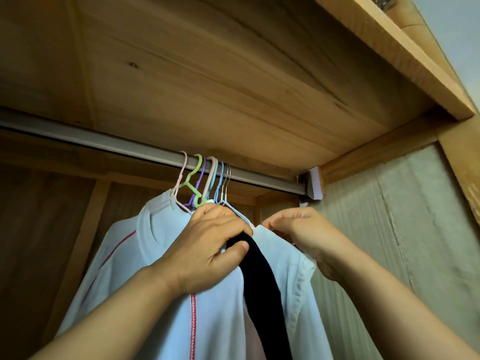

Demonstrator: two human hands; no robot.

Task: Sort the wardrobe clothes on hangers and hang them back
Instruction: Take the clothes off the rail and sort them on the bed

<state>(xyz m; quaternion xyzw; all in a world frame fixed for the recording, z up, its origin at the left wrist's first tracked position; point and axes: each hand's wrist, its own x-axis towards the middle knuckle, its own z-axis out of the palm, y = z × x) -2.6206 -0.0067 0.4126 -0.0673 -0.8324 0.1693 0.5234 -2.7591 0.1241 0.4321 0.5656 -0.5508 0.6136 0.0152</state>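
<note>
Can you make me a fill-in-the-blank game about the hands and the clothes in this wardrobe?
1. The hangers hook over a grey ____.
2. The left hand grips a garment coloured ____.
3. The hanger with the thickest hook is coloured ____.
4. The right hand pinches the ____ shirt.

Missing words: rail; black; green; white
</note>
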